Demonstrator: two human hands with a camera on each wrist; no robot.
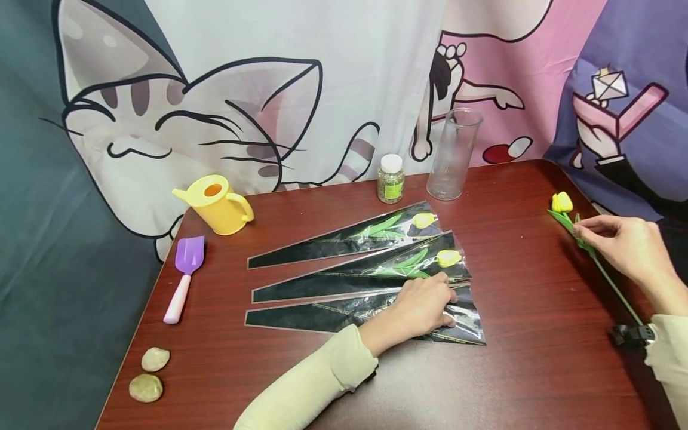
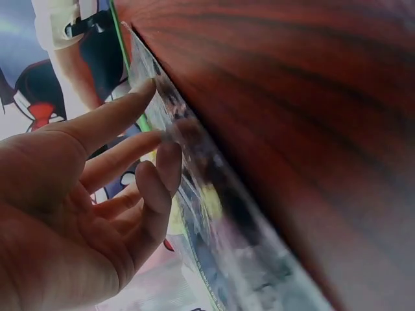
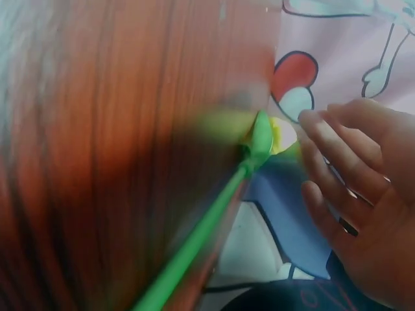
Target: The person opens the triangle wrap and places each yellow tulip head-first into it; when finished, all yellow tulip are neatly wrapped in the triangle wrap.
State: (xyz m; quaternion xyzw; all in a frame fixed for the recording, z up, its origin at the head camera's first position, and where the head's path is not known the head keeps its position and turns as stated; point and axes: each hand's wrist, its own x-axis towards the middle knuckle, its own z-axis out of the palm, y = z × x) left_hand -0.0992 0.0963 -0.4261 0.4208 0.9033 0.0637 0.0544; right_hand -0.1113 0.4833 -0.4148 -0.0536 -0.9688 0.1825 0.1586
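Note:
Three tapered sleeves of clear and black film lie fanned on the table. The back sleeve [image 1: 301, 251] and the middle sleeve [image 1: 312, 286] each hold a yellow tulip with green leaves. My left hand [image 1: 421, 304] lies over the wide end of the front sleeve [image 1: 322, 316], its fingertips touching the film; part of that sleeve is hidden beneath it. In the left wrist view the left hand's [image 2: 84, 194] fingers are loosely bent. At the table's right edge lies a loose yellow tulip [image 1: 562, 203]. My right hand [image 1: 626, 245] hovers beside its leaves, with fingers extended in the right wrist view.
A yellow watering can [image 1: 223, 209], a purple toy shovel [image 1: 185, 275] and two stones [image 1: 146, 388] line the left side. Along the back edge stand a white-capped jar [image 1: 391, 179] and a clear glass vase [image 1: 454, 161]. A cartoon curtain [image 1: 349, 71] hangs behind the table.

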